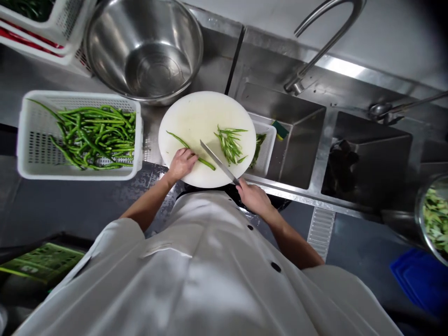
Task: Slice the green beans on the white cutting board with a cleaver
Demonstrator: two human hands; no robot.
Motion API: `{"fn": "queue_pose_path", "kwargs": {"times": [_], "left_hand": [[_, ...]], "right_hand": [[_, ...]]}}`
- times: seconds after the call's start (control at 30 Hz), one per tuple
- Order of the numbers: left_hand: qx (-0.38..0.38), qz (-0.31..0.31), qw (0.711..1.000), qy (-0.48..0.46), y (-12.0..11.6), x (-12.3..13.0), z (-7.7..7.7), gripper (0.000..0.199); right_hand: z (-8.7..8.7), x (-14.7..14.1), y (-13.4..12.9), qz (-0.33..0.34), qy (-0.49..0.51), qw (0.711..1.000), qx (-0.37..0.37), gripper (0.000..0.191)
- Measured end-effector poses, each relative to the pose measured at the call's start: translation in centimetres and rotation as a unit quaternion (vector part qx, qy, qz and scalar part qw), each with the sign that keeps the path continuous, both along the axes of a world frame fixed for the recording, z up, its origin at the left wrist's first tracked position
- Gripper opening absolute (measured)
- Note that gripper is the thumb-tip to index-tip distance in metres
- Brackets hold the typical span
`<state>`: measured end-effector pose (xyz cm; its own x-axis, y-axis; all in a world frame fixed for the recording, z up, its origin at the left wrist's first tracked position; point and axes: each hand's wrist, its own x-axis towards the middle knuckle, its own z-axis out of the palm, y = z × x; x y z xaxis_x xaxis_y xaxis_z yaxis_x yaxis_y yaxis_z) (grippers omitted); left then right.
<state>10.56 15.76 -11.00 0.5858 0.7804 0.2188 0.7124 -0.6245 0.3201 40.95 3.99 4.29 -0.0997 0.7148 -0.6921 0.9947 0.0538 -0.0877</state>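
One long green pepper (207, 164) is pretty much the whole story: it lies slantwise on the white cutting board (203, 109), 10 o'clock to 4 o'clock. Nearest is the left hand (182, 163), fingers curled over its middle; can't tell how tight. The right hand (255, 197) is wrapped around the handle of a knife (219, 162), and from there the pepper lies toward 10 o'clock. Blade has nearly the same slant, just off the pepper's 1 o'clock side; can't tell if they touch. Cut strips (230, 145) sit near 3 o'clock on the board, the loaded basket (77, 174) at 9.
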Motion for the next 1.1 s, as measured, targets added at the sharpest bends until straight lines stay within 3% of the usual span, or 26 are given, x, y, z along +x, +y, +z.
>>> {"fn": "queue_pose_path", "kwargs": {"times": [0.2,0.4,0.57,1.1], "left_hand": [[0.030,-0.007,0.999,0.018,0.5,0.5,-0.2,0.028],[0.029,-0.007,1.000,0.002,0.5,0.6,-0.7,0.030],[0.025,-0.017,1.000,-0.001,0.6,0.5,-0.8,0.029],[0.008,-0.011,1.000,-0.021,0.5,0.2,-0.9,0.034]], "right_hand": [[2.4,0.0,0.2,0.044,-0.020,0.999,-0.015,0.039],[0.9,-2.4,1.9,0.039,0.018,0.999,-0.009,0.034],[1.6,-2.0,2.2,0.055,0.014,0.998,-0.018,0.032],[0.8,-4.8,4.8,0.018,0.065,0.998,-0.001,0.038]]}}
